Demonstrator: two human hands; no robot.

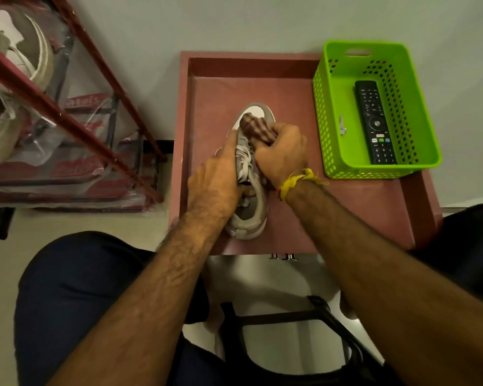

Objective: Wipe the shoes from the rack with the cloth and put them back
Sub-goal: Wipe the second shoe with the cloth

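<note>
Gripping the shoe (248,207) mid-tray, left hand (215,182) steadies — right hand (282,157) clutches the cloth (255,128) at its toe.

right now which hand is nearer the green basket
Right. The right hand, gripping the cloth, is beside the basket; the left hand holds the shoe's far side.

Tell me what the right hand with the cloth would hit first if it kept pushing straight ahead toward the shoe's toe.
The right hand presses the checked cloth onto the grey shoe. Straight ahead it would probably slide off the shoe's toe cap, then meet the far wall of the pink tray; depth is uncertain.
</note>
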